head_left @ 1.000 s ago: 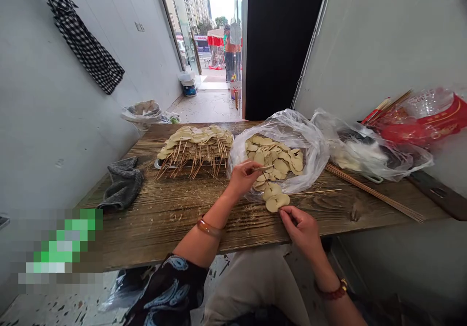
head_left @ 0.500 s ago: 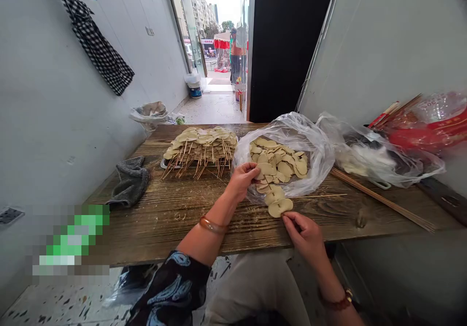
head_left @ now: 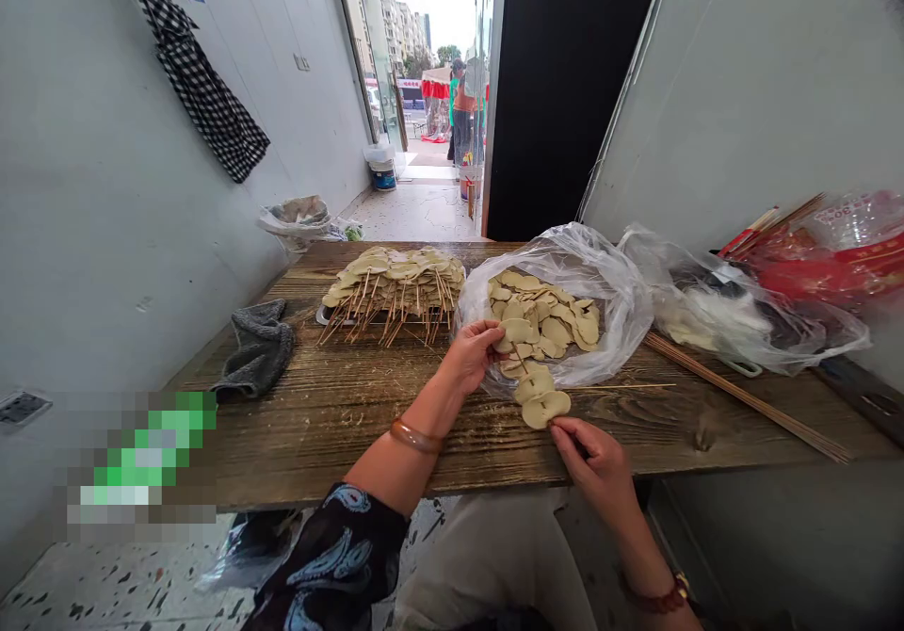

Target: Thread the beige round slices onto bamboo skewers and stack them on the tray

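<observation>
My left hand (head_left: 472, 356) pinches a pale, thin oval slice (head_left: 518, 331) at the tip end of a thin wooden skewer (head_left: 521, 360). Lower on that skewer hang several more pale slices (head_left: 540, 397), threaded and overlapping. With thumb and fingers closed, my right hand (head_left: 593, 457) grips the skewer's near end just below them. Behind the left hand lies an open clear plastic bag (head_left: 621, 297) holding a heap of loose slices (head_left: 555, 315). To its left, filled skewers (head_left: 395, 283) are stacked on a metal tray (head_left: 323, 315), bare stick ends toward me.
A single skewer (head_left: 628, 386) lies beside the bag, and a bundle of bare skewers (head_left: 763, 405) lies farther right. A grey cloth (head_left: 258, 348) rests at the left of the wooden table (head_left: 339, 433). Crumpled plastic bags (head_left: 749, 320) and red packaging (head_left: 833, 268) fill the right back.
The whole view has shifted slightly. Both hands keep almost the same pose on the slice and skewer, with a little more bare stick showing between the slices.
</observation>
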The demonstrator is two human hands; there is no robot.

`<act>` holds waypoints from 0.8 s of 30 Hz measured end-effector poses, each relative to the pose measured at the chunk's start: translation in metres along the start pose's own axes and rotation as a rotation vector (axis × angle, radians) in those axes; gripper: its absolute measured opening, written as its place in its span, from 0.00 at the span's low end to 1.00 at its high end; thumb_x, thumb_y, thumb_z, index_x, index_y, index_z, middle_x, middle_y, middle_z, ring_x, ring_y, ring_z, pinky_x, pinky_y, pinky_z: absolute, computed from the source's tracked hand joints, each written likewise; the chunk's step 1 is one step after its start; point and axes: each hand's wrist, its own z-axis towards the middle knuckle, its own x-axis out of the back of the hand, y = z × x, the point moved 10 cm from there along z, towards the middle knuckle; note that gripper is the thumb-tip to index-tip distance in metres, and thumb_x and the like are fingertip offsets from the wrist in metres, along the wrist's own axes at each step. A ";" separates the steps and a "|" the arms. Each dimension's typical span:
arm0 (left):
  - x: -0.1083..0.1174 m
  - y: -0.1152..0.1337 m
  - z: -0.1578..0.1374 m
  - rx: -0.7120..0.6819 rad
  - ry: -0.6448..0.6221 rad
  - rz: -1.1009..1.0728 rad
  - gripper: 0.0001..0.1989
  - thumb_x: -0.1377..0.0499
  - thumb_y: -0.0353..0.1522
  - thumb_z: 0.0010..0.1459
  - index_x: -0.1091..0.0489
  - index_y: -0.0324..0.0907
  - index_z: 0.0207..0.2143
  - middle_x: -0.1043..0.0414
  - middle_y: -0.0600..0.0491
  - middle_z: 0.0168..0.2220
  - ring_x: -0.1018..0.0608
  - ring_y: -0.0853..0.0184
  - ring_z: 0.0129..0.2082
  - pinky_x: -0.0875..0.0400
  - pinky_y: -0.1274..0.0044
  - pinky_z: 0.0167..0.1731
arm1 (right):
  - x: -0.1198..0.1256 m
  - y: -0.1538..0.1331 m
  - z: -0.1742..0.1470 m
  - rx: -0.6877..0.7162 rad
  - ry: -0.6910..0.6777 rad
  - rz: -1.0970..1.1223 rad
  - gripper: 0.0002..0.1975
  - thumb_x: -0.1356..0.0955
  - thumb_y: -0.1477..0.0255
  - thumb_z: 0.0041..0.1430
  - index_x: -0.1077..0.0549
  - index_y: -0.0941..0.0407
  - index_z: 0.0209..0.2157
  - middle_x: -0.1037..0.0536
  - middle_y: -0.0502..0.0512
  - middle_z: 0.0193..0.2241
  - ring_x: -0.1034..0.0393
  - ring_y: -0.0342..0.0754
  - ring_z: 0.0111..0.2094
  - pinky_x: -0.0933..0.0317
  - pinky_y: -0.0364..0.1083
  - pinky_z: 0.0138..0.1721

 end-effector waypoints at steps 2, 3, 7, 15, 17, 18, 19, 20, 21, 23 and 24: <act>-0.001 -0.002 -0.001 0.024 0.001 -0.009 0.13 0.32 0.30 0.39 0.32 0.37 0.27 0.31 0.57 0.20 0.28 0.73 0.18 0.30 0.79 0.20 | 0.000 0.000 0.000 0.001 0.002 -0.001 0.11 0.37 0.67 0.61 0.23 0.55 0.34 0.19 0.55 0.31 0.24 0.49 0.33 0.33 0.44 0.35; -0.001 -0.004 -0.001 0.036 0.001 -0.009 0.13 0.32 0.29 0.39 0.32 0.37 0.28 0.31 0.57 0.20 0.28 0.73 0.18 0.30 0.79 0.20 | 0.000 0.000 0.000 0.001 0.004 0.000 0.11 0.37 0.67 0.61 0.23 0.55 0.33 0.19 0.55 0.31 0.24 0.49 0.33 0.33 0.45 0.35; -0.004 -0.010 -0.001 0.066 -0.026 0.004 0.13 0.33 0.30 0.41 0.33 0.37 0.28 0.31 0.57 0.20 0.26 0.72 0.18 0.30 0.79 0.20 | 0.000 0.001 0.000 -0.011 0.007 0.003 0.12 0.37 0.67 0.61 0.23 0.55 0.33 0.19 0.55 0.31 0.24 0.49 0.33 0.33 0.45 0.36; -0.013 -0.001 -0.005 -0.054 -0.077 0.082 0.18 0.30 0.35 0.37 0.32 0.37 0.28 0.31 0.56 0.21 0.28 0.73 0.20 0.30 0.79 0.21 | 0.001 0.002 0.002 -0.079 0.000 -0.020 0.14 0.38 0.65 0.61 0.24 0.56 0.33 0.20 0.55 0.30 0.25 0.48 0.32 0.34 0.42 0.34; -0.014 0.004 -0.006 -0.097 -0.066 0.111 0.18 0.30 0.36 0.37 0.32 0.36 0.28 0.31 0.56 0.21 0.29 0.74 0.20 0.31 0.80 0.22 | 0.002 0.001 0.003 -0.079 0.012 -0.025 0.14 0.38 0.65 0.61 0.24 0.56 0.32 0.20 0.55 0.29 0.25 0.48 0.31 0.35 0.42 0.33; -0.014 0.006 -0.007 -0.114 -0.061 0.123 0.18 0.30 0.37 0.37 0.32 0.36 0.28 0.31 0.55 0.22 0.29 0.74 0.20 0.31 0.80 0.22 | 0.002 0.001 0.003 -0.078 0.016 -0.027 0.14 0.38 0.65 0.61 0.24 0.56 0.31 0.20 0.54 0.29 0.25 0.48 0.31 0.35 0.42 0.32; -0.014 0.008 -0.007 -0.128 -0.056 0.135 0.18 0.31 0.37 0.37 0.31 0.36 0.28 0.31 0.55 0.22 0.30 0.74 0.20 0.32 0.80 0.22 | 0.002 0.001 0.003 -0.078 0.020 -0.031 0.14 0.38 0.65 0.61 0.24 0.56 0.31 0.20 0.54 0.29 0.26 0.48 0.30 0.35 0.42 0.32; -0.014 0.009 -0.007 -0.142 -0.050 0.149 0.18 0.31 0.37 0.37 0.31 0.36 0.28 0.31 0.55 0.22 0.30 0.75 0.20 0.32 0.80 0.22 | 0.003 0.001 0.003 -0.079 0.025 -0.033 0.14 0.38 0.64 0.61 0.24 0.56 0.31 0.20 0.54 0.28 0.26 0.48 0.30 0.35 0.42 0.31; -0.014 0.011 -0.007 -0.157 -0.043 0.164 0.18 0.31 0.37 0.38 0.31 0.36 0.28 0.31 0.55 0.22 0.30 0.75 0.20 0.33 0.80 0.22 | 0.003 0.002 0.003 -0.081 0.030 -0.035 0.14 0.38 0.64 0.61 0.24 0.56 0.31 0.20 0.54 0.28 0.26 0.48 0.29 0.35 0.42 0.31; -0.014 0.014 -0.007 -0.195 -0.031 0.195 0.16 0.32 0.37 0.39 0.30 0.36 0.28 0.30 0.55 0.22 0.31 0.75 0.21 0.33 0.81 0.23 | 0.003 0.002 0.004 -0.085 0.029 -0.033 0.14 0.38 0.64 0.60 0.24 0.56 0.30 0.20 0.54 0.28 0.26 0.48 0.29 0.35 0.42 0.31; -0.014 0.015 -0.007 -0.216 -0.027 0.212 0.15 0.32 0.36 0.40 0.30 0.36 0.28 0.30 0.55 0.22 0.31 0.75 0.21 0.34 0.81 0.23 | 0.003 0.002 0.004 -0.085 0.026 -0.031 0.14 0.38 0.64 0.60 0.24 0.56 0.30 0.20 0.54 0.28 0.26 0.47 0.29 0.35 0.42 0.31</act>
